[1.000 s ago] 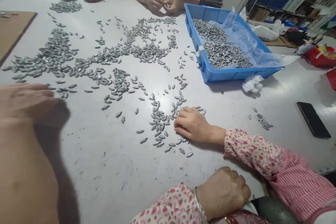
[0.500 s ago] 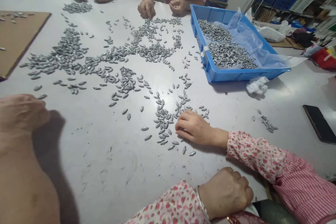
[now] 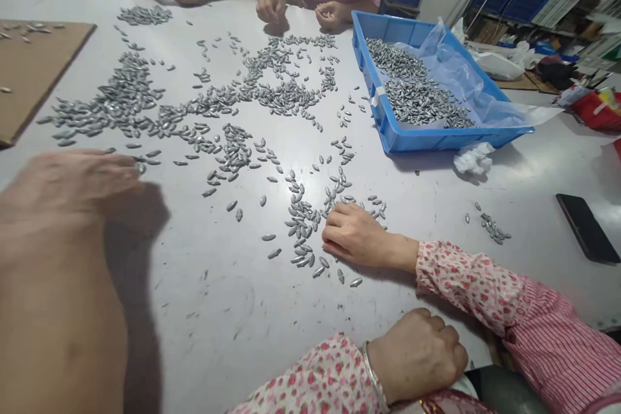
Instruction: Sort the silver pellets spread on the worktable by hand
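Left hand [image 3: 72, 184] flat and released, fingertips at scattered metal pieces [image 3: 140, 167], blue bin [image 3: 436, 139] holding heaped pieces on plastic liner [image 3: 456, 71]

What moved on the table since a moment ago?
The left hand pulled back a little, then slid forward until its fingertips reached the loose silver pieces; it is too blurred to tell if it took any. The pink-shirted person's hand dipped to the pile and lifted again. The flowered-sleeve hand, the blue tray and the phone stayed put.
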`<state>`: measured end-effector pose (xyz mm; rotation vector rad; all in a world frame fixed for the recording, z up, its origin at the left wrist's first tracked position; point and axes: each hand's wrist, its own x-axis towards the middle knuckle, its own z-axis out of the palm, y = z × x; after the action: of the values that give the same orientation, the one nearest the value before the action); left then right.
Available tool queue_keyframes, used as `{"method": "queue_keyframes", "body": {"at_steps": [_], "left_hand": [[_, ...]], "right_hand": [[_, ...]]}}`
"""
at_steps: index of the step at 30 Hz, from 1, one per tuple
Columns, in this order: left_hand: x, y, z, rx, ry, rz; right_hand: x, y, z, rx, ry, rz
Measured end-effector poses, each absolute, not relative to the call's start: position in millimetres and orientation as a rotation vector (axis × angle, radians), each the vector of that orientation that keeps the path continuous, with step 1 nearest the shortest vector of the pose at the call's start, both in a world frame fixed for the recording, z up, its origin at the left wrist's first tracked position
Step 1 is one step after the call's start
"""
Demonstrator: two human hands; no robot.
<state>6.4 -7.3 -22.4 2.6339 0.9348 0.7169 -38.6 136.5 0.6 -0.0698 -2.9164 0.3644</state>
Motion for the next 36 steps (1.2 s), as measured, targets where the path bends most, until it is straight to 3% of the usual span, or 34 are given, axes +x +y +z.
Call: {"method": "queue_keyframes", "body": {"at_steps": [6, 13, 20, 24, 30, 36], "left_hand": [[7.3, -7.2, -24.0, 2.617, 0.930, 0.727], [5.4, -7.6, -22.7, 2.617, 0.928, 0.687], [6.6, -10.3, -26.3, 2.601, 0.980, 0.833], [7.4, -10.3, -26.3, 2.602, 0.998, 0.871], [8.8, -11.1, -30.6, 2.602, 0.986, 0.798], [9.8, -11.6, -33.0, 2.600, 0.956, 0.720]], "right_hand": [[-38.6, 134.6, 3.6, 0.024, -2.871, 0.635], [-37.0, 141.5, 8.8, 0.113, -2.966, 0.578], [-2.7, 211.6, 56.3, -0.344, -2.471, 0.770], [28.3, 229.9, 72.1, -0.470, -2.511, 0.879], [47.8, 220.7, 58.9, -0.355, -2.964, 0.903], [40.8, 203.3, 38.8, -0.378, -3.012, 0.849]]}}
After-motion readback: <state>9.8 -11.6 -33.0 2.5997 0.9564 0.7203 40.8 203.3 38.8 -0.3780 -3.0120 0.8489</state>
